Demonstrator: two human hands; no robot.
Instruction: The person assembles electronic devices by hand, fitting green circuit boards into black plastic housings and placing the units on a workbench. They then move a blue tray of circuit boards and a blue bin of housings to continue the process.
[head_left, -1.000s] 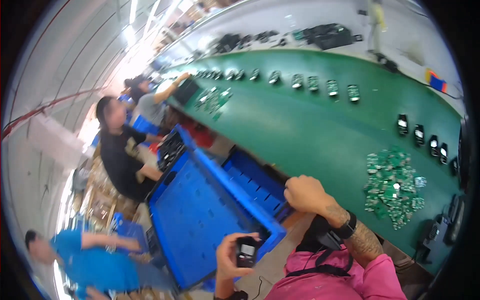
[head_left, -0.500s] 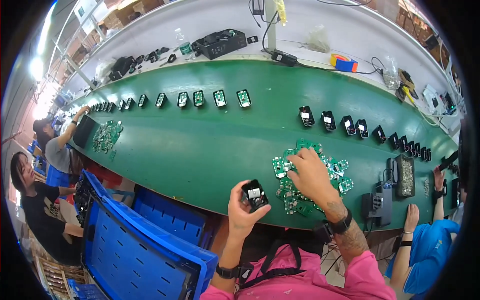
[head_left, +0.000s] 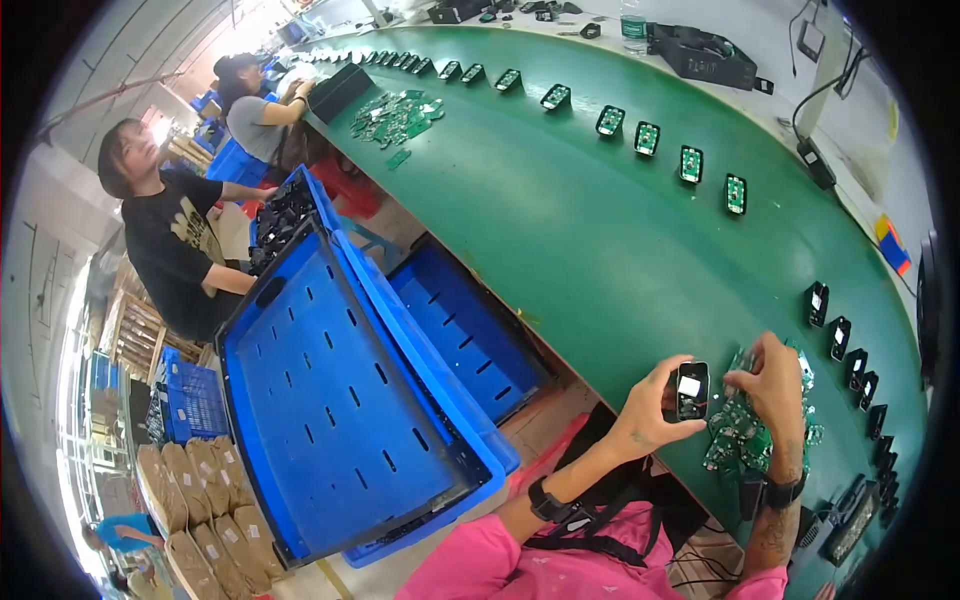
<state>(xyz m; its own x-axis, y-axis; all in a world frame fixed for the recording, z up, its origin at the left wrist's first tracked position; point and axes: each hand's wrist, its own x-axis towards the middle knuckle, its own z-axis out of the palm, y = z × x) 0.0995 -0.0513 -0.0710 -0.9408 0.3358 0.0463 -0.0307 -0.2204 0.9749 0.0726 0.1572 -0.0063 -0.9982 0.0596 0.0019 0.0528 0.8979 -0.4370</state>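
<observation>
My left hand (head_left: 645, 412) is closed around a small black plastic housing (head_left: 692, 408), its open side turned up. A white block and some wiring show inside the housing. To its right, my right hand (head_left: 776, 390) is over a heap of green circuit boards (head_left: 735, 440), thumb and forefinger pinched on the edge of one board (head_left: 740, 358). The fingers partly cover that board. Beyond my hands, a row of black housings fitted with green boards (head_left: 647, 138) runs along the green table (head_left: 560, 250). Housings with white blocks (head_left: 838, 338) stand at the right.
Blue crates (head_left: 340, 400) stand left of the table. A person in a black shirt (head_left: 175, 230) reaches into dark parts (head_left: 285, 215); another in grey (head_left: 262, 120) works at the far end near a second board heap (head_left: 400, 118). A black bin (head_left: 700, 58) sits on the back shelf.
The view has swung left, bringing the crates and people further in. My right hand has closed from spread fingers to a pinch at the boards. The left hand still holds the housing.
</observation>
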